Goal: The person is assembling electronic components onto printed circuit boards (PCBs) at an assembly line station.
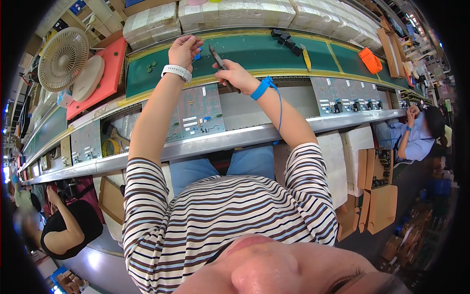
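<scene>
Above the green work surface (pixel 254 58), my left hand (pixel 183 52) is closed in a pinch. Thin wire-like strands show at its fingertips, but I cannot make out what they belong to. Small blue parts (pixel 198 55) are just beside those fingers; whether they are held or lying there is unclear. My right hand (pixel 235 76) grips a pair of pliers (pixel 215 55), its dark jaws pointing up and left toward the left hand. A blue wrist strap with a cord (pixel 263 88) circles my right wrist. Below my hands lies a green circuit board (pixel 201 105) with parts on it.
A metal rail (pixel 245 139) runs along the near edge, with another circuit board (pixel 342 93) to the right. Black blocks (pixel 287 41), a yellow cutter knife (pixel 306 58) and an orange object (pixel 370 61) lie farther right. A fan (pixel 63 59) stands left. People sit on both sides.
</scene>
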A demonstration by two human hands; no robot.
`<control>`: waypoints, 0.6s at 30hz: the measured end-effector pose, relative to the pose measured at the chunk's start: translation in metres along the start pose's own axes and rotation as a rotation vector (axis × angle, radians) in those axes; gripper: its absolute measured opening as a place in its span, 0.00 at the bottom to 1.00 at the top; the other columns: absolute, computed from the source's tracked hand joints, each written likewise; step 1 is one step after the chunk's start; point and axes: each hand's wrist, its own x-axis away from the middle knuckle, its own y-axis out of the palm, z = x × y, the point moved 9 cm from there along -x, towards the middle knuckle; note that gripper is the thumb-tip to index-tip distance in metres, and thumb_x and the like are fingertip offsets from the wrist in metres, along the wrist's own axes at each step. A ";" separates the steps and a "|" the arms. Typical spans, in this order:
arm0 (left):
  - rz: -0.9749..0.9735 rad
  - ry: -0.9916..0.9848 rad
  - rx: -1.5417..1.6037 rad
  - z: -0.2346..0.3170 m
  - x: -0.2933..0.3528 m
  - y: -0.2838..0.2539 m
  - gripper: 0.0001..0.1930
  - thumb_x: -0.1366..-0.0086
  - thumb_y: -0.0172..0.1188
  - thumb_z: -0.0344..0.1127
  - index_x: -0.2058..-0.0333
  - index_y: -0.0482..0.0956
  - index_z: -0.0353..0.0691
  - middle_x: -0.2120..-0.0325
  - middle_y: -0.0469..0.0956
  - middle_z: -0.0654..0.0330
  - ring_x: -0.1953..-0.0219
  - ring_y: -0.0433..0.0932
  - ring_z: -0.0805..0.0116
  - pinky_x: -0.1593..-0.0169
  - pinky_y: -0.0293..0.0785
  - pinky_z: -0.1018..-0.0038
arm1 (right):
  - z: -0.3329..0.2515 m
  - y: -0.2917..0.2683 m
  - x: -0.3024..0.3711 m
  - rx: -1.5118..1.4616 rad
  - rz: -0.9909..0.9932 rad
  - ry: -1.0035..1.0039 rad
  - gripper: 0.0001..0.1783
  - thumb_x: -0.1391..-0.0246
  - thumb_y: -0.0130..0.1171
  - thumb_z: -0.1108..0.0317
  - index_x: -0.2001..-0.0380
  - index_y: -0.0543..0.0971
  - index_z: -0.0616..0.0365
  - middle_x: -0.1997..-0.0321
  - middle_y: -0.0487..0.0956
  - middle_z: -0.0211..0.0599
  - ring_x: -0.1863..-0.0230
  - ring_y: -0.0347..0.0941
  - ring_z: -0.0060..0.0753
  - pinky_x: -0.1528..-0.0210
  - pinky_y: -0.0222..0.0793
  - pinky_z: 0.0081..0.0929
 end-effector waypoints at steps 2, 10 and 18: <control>0.062 0.015 0.016 -0.005 -0.001 -0.005 0.11 0.40 0.55 0.31 0.60 0.67 0.36 0.66 0.77 0.54 0.65 0.78 0.66 0.68 0.74 0.78 | 0.002 -0.002 -0.004 0.011 0.020 -0.026 0.19 0.53 0.54 0.69 0.56 0.68 0.62 0.75 0.70 0.29 0.74 0.65 0.19 0.72 0.62 0.17; 0.081 -0.063 0.087 -0.021 0.015 0.018 0.09 0.37 0.50 0.34 0.61 0.66 0.36 0.63 0.77 0.56 0.62 0.77 0.67 0.66 0.74 0.76 | 0.008 -0.013 -0.013 0.039 0.091 -0.099 0.20 0.54 0.55 0.71 0.56 0.68 0.63 0.73 0.69 0.28 0.76 0.62 0.16 0.75 0.58 0.15; 0.076 -0.070 0.114 -0.023 0.018 0.020 0.09 0.36 0.49 0.34 0.61 0.66 0.36 0.62 0.77 0.55 0.62 0.77 0.67 0.65 0.74 0.74 | 0.006 -0.023 -0.008 0.078 0.115 -0.070 0.20 0.54 0.55 0.71 0.55 0.69 0.63 0.72 0.70 0.28 0.76 0.62 0.16 0.74 0.58 0.15</control>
